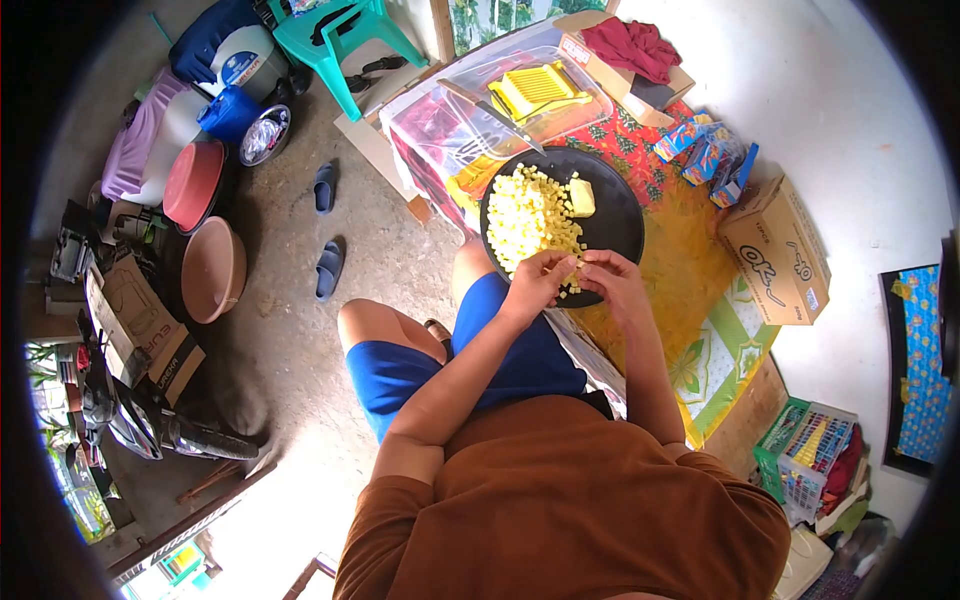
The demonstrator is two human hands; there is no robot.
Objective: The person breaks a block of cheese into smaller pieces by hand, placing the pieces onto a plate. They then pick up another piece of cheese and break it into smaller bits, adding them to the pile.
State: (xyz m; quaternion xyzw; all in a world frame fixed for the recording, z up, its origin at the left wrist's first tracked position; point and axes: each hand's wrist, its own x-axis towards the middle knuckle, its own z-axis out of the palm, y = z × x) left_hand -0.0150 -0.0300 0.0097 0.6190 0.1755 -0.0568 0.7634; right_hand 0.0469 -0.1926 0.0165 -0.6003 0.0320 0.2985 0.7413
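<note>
Yellow cubes (pixel 533 222) heap up in the round black pan (pixel 622 215), beside one bigger block (pixel 582 198)! Left hand (pixel 541 281) and right hand (pixel 613 279) meet over them, fingers curled; gripping what, I can't tell.

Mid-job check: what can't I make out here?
In the head view:
Whatever is between the bare left hand and bare right hand: too small, partly covered by them.
Surface of the black round tray under the small pale-yellow cubes: they hide it.
Anything under the dark red cloth: hidden by it.
Rest of the brown fabric shirt: cut off by the bottom edge.
</note>
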